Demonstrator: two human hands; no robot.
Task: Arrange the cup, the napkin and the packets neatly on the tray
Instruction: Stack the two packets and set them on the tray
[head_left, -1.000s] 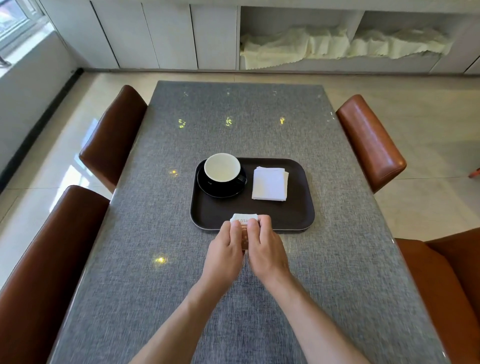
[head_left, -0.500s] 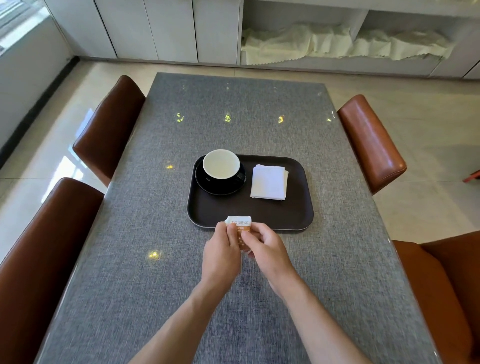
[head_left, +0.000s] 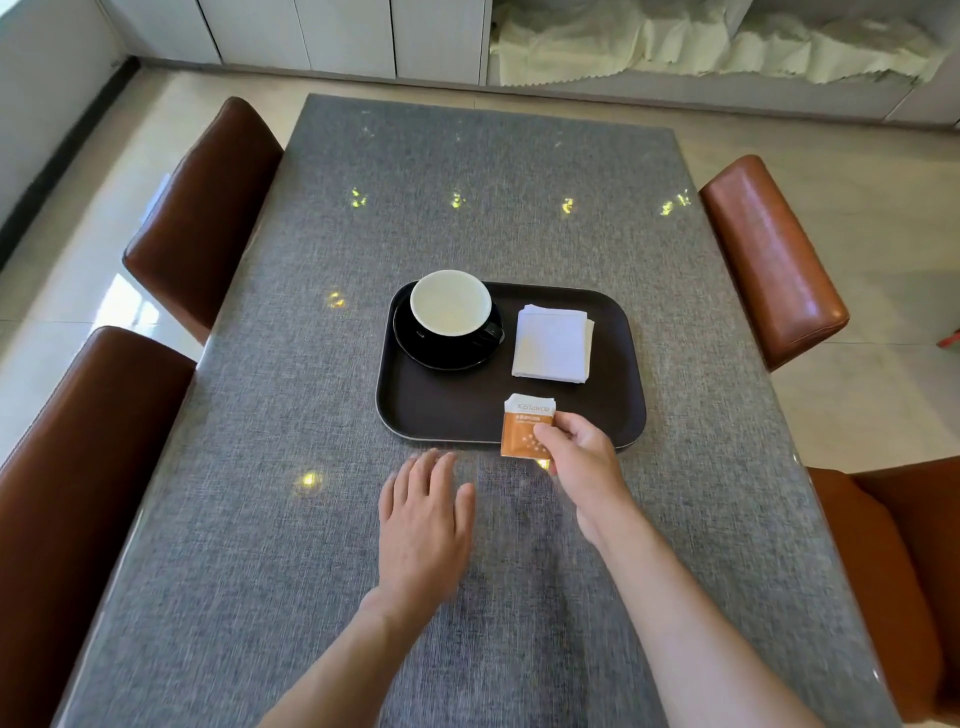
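Note:
A dark brown tray (head_left: 415, 410) lies on the grey table. In its far left corner a black cup (head_left: 450, 302) with a white inside stands on a black saucer (head_left: 447, 353). A folded white napkin (head_left: 552, 343) lies in the far right part. My right hand (head_left: 584, 460) pinches orange-and-white packets (head_left: 524, 426) over the tray's near edge, right of centre. My left hand (head_left: 423, 519) is flat over the table just in front of the tray, fingers apart, holding nothing.
The grey table (head_left: 260, 467) has brown leather chairs on both sides: two on the left (head_left: 202, 208) (head_left: 78, 493) and two on the right (head_left: 769, 260) (head_left: 893, 571). White cabinets and crumpled cloth (head_left: 717, 47) line the far wall.
My left hand has let go of the packets and drawn back toward me onto the table. My right hand now holds the packets alone and has shifted them right along the tray's near edge.

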